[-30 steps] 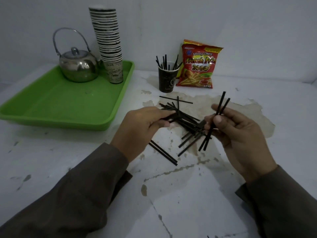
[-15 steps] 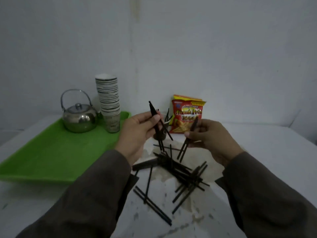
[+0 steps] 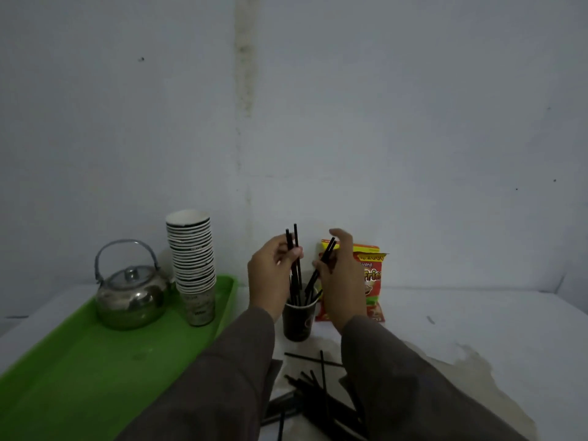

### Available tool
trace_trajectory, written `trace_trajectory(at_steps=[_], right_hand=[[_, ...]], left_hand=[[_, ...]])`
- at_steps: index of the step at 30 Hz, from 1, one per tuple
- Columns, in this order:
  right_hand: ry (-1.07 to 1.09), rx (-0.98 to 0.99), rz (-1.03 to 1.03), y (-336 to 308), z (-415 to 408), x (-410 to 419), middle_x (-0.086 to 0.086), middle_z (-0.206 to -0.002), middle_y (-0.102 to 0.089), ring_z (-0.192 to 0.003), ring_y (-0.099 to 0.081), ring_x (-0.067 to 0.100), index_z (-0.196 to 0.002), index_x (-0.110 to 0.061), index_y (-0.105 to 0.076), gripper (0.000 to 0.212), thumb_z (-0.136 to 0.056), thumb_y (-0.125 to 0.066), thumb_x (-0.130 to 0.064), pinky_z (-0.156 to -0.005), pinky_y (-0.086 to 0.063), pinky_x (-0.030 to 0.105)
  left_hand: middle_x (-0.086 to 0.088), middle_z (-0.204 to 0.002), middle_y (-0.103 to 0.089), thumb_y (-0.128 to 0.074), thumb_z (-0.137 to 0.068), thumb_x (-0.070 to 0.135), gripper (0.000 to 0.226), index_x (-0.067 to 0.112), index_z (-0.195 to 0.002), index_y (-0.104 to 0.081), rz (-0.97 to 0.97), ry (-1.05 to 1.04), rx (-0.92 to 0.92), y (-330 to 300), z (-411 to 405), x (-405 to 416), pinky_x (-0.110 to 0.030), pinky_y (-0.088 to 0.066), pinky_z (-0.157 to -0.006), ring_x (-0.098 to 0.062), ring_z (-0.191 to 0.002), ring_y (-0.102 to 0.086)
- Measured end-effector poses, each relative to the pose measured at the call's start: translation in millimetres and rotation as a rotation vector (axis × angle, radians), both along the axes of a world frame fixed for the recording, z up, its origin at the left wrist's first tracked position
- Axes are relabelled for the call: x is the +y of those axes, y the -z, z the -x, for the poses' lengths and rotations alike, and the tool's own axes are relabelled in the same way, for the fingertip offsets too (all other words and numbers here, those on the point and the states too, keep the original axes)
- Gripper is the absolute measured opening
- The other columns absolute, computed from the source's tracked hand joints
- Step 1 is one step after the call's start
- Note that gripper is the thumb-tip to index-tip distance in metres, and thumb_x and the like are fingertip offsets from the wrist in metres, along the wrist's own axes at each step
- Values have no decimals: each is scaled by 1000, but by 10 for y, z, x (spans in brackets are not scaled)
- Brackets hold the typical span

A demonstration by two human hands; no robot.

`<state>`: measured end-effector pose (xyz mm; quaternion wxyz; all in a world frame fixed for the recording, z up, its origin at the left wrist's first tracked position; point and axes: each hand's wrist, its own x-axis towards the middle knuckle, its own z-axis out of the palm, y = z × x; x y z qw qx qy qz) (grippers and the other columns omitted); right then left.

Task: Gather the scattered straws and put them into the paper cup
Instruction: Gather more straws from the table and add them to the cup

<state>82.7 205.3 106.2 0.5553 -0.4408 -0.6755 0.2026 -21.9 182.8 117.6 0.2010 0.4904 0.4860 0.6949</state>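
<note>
A dark paper cup (image 3: 298,323) stands on the white table between my two hands, with several black straws upright in it. My left hand (image 3: 272,275) pinches two black straws (image 3: 292,246) upright, their lower ends in the cup's mouth. My right hand (image 3: 342,278) grips two more black straws (image 3: 324,259), slanted down and left into the cup. A pile of scattered black straws (image 3: 313,399) lies on the table nearer me, partly hidden by my sleeves.
A green tray (image 3: 79,370) at the left carries a steel kettle (image 3: 130,294) and a tall stack of paper cups (image 3: 192,265). A red snack bag (image 3: 370,281) leans just behind my right hand. A grey wall rises behind the table.
Both hands lifted straws off the pile and carried them away from me to the cup, lowering the ends into it. The camera tilted upward.
</note>
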Motion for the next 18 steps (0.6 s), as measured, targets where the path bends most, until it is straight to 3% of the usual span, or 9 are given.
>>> trace_trajectory(at_steps=[3,6,9,12,16,18], right_hand=[[-22,-79,43,145,52,101,10,-112,-63,-102,-60,20,-123,-32,-34,51,-86,-56,-4,-86,-52,33],[-22,-175,10,283,87,172,5,-110,-63,-93,-56,9,-117,-26,-44,36,-88,-56,-9,-78,-45,17],[21,-328,-68,396,89,212,4,-103,-65,-87,-52,7,-107,-16,-59,18,-90,-52,-14,-75,-37,11],[31,-370,-65,439,66,205,7,-105,-66,-92,-56,14,-109,-13,-61,22,-92,-47,-15,-81,-39,16],[18,-330,-43,362,41,141,9,-118,-64,-106,-57,18,-121,-13,-56,29,-94,-44,-15,-89,-37,20],[-1,-312,-35,280,27,67,8,-120,-63,-109,-57,18,-122,-14,-54,30,-94,-43,-16,-92,-38,22]], left_hand=[[9,-79,-69,-62,-82,6,32,38,-81,-62,48,-1,79,204,57,90,-29,-54,-78,-11,-82,-67],[9,-82,-69,-61,-83,5,32,37,-81,-63,110,42,86,357,86,133,-23,-52,-78,-12,-86,-67],[1,-95,-71,-61,-83,1,31,27,-98,-66,177,103,89,456,98,153,-28,-52,-86,-15,-94,-65],[-5,-115,-65,-60,-83,-1,45,16,-124,-55,215,127,77,507,126,159,-30,-47,-97,-15,-105,-61],[-7,-123,-61,-55,-84,-9,55,17,-132,-46,192,147,160,465,138,113,-16,-47,-93,-13,-110,-58],[-7,-132,-55,-56,-84,-8,58,17,-134,-43,193,128,252,394,145,69,-23,-42,-101,-15,-121,-52]])
